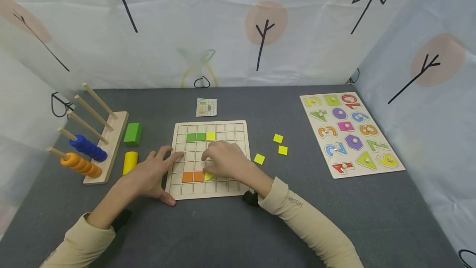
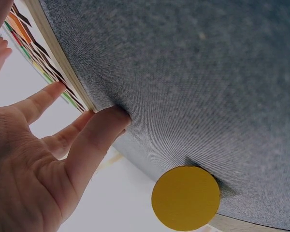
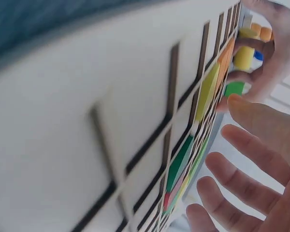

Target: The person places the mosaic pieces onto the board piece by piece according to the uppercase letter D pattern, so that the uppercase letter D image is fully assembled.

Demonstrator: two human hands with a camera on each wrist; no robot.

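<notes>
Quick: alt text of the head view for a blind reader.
Left hand touches the left edge of a pale wooden grid board holding orange, green and yellow square tiles; right hand is over its middle. Three loose yellow square tiles and a pale number puzzle lie right; a wooden peg stand is left.

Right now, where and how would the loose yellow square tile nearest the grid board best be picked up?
Probably pinch the yellow square tile by two opposite edges, coming from above with the right hand: it lies flat and looks thin, its edges exposed, just right of the grid board on the dark tabletop.
</notes>
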